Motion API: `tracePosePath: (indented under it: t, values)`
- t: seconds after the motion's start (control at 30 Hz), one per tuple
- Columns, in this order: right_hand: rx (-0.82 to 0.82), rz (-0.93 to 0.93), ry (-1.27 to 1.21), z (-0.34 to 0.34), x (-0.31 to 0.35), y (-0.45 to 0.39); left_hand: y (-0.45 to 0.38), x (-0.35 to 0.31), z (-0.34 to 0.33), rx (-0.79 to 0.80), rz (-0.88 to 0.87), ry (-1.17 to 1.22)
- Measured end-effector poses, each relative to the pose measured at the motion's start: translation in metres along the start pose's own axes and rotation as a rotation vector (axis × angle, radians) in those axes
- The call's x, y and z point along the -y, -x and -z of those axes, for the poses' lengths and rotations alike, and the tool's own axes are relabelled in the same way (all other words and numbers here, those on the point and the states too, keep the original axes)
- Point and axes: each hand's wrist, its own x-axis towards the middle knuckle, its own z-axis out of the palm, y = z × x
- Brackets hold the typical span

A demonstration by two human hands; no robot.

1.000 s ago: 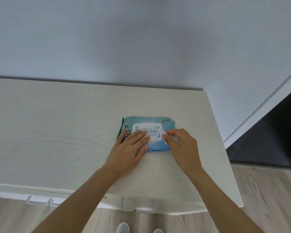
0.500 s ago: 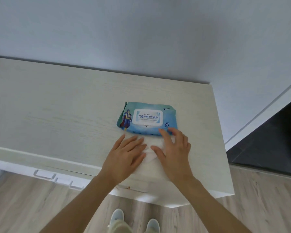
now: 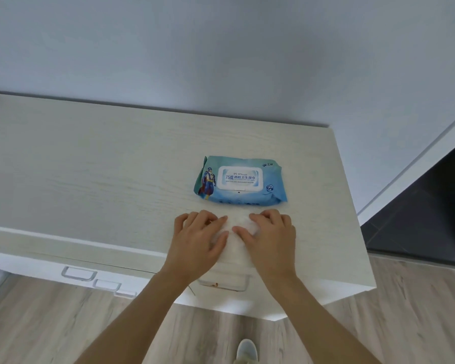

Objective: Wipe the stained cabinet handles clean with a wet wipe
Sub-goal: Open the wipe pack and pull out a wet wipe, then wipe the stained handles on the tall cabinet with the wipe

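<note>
A white wet wipe lies on the cabinet top, just in front of the blue wipe pack, whose lid is closed. My left hand and my right hand sit side by side on the wipe, and both have their fingers curled into it, bunching it between them. Below the top's front edge, a clear handle shows a brown-orange stain, partly hidden by my left forearm.
Two more clear handles sit on the cabinet front to the left. A pale wall rises behind the cabinet. A dark doorway opens at the right. Wood floor and my shoe are below.
My hands left the pack and came nearer with the wipe, pressing it flat. Now the fingers of both have curled, gathering the wipe. The view has tilted down slightly.
</note>
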Motion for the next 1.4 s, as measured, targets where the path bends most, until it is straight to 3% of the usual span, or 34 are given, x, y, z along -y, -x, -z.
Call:
tracePosePath:
  t: [0.13, 0.27, 0.53, 0.67, 0.9, 1.17, 1.4]
  values:
    - [0.015, 0.032, -0.055, -0.006, 0.014, 0.007, 0.018, 0.028, 0.016, 0.011, 0.054, 0.042]
    - [-0.009, -0.006, -0.275, -0.002, 0.031, 0.021, 0.033, 0.047, 0.029, 0.042, 0.003, 0.078]
    - [-0.101, -0.270, -0.596, 0.013, 0.048, 0.057, 0.065, 0.058, 0.040, 0.077, -0.135, 0.011]
    - [-0.144, -0.359, -0.583, 0.020, 0.043, 0.074, 0.083, 0.058, 0.038, 0.113, -0.200, -0.075]
    - [-0.112, -0.458, -0.631, 0.032, 0.015, 0.090, 0.103, 0.047, 0.031, 0.090, -0.117, -0.103]
    - [0.005, -0.446, -0.658, 0.030, -0.006, 0.105, 0.117, 0.031, 0.018, 0.036, -0.071, -0.105]
    - [-0.199, -0.241, -0.665, -0.002, -0.027, 0.110, 0.111, 0.049, -0.033, -0.152, -0.222, -0.231]
